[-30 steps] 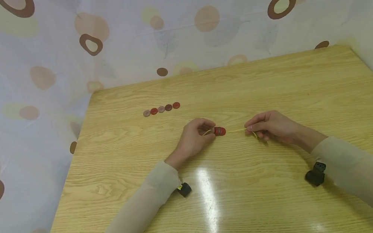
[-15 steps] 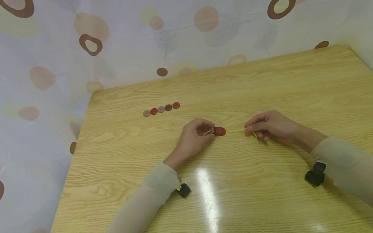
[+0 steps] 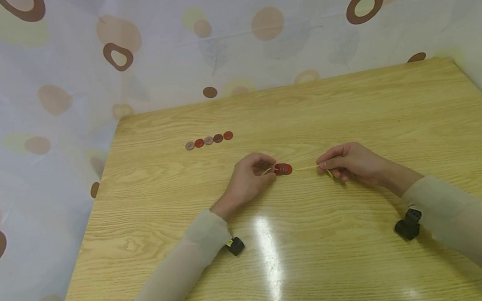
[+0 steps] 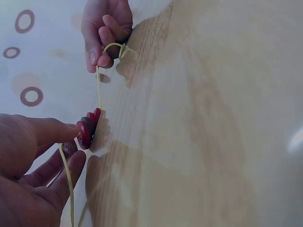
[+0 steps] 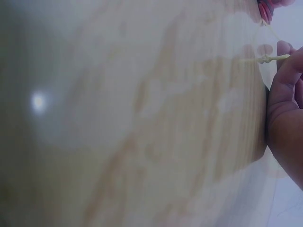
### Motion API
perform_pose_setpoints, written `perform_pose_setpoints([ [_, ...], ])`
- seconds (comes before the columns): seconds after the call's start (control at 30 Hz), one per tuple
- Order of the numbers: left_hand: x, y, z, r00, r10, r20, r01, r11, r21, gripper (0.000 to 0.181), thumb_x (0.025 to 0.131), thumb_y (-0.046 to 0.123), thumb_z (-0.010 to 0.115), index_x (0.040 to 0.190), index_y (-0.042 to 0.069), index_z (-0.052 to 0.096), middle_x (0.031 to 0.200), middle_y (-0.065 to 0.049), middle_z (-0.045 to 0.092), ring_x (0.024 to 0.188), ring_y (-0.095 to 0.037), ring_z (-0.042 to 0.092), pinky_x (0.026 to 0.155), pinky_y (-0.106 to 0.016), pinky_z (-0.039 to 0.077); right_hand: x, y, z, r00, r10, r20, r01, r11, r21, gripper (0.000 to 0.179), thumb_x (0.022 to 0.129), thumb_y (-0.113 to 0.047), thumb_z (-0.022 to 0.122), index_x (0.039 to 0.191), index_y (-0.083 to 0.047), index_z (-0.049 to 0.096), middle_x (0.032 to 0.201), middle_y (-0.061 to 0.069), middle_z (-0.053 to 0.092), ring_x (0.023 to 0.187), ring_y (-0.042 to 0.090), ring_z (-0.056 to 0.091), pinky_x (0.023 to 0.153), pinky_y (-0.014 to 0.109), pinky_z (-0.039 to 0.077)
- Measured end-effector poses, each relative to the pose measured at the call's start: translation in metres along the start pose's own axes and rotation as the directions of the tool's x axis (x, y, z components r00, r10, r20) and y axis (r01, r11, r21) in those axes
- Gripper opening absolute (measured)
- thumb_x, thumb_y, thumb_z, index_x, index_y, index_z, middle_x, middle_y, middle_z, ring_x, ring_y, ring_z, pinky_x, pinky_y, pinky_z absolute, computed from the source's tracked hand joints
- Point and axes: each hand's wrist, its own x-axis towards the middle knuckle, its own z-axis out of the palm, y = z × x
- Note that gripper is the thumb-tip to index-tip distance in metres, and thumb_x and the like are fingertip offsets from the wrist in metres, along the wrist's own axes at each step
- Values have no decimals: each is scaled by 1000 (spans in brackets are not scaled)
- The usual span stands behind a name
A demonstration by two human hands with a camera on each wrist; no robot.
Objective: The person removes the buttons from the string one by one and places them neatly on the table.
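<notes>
Several red and dark buttons [image 3: 284,168] are threaded close together on a yellow string [image 3: 305,168] above the table's middle. My left hand [image 3: 250,177] holds the left end of this stack between its fingertips. In the left wrist view, a brownish button [image 4: 69,147] sits between those fingers, beside a red button [image 4: 84,134], and a loose tail of string hangs down past the hand. My right hand [image 3: 351,163] pinches the string to the right, which runs straight to the buttons. A knot [image 5: 265,59] shows in the string's short end by the right hand.
A row of loose buttons [image 3: 208,140], pinkish, red and dark brown, lies on the wooden table [image 3: 329,117] at the back left. A patterned white cloth [image 3: 230,35] hangs behind and to the left of the table.
My left hand has shifted slightly left, and a little more of the red and dark buttons shows past its fingertips. The right hand stays in place on the string.
</notes>
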Motion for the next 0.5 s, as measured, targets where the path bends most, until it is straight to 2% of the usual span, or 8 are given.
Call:
perform_pose_setpoints([
  [0.27, -2, -1, -3, 1000, -17, -2, 17, 1000, 7, 24, 90, 0, 73, 113, 5, 68, 113, -6, 66, 107, -17, 65, 91, -27, 53, 1, -1, 1, 1000, 17, -3, -17, 1000, 18, 26, 99, -7, 64, 119, 10, 65, 98, 10, 75, 61, 9, 52, 52, 20, 47],
  [0.5, -3, -1, -5, 1000, -4, -6, 4, 1000, -1, 26, 89, -1, 74, 114, 1, 68, 113, -7, 67, 106, -18, 66, 90, -27, 53, 2, 1, 0, 1000, 10, 3, -10, 1000, 20, 26, 99, -6, 64, 118, 10, 65, 98, 10, 75, 61, 8, 52, 53, 19, 47],
])
